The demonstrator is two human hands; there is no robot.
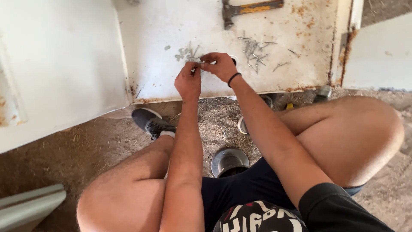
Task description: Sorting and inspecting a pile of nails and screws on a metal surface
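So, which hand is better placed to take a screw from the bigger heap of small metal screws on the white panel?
Probably the right hand: the bigger heap of small metal screws lies on its side, closer than to the left hand.

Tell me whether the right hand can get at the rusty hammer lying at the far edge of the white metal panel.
Probably yes: the right hand is on the white metal panel, and only bare panel lies between it and the rusty hammer.

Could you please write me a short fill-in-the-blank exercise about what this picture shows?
1. Both hands meet over a rusty white ___ panel.
2. The right hand wears a ___ wristband.
3. A ___ with a yellow handle lies at the panel's far edge.
4. Loose ___ lie scattered beside the left hand.

Missing words: metal; black; hammer; screws
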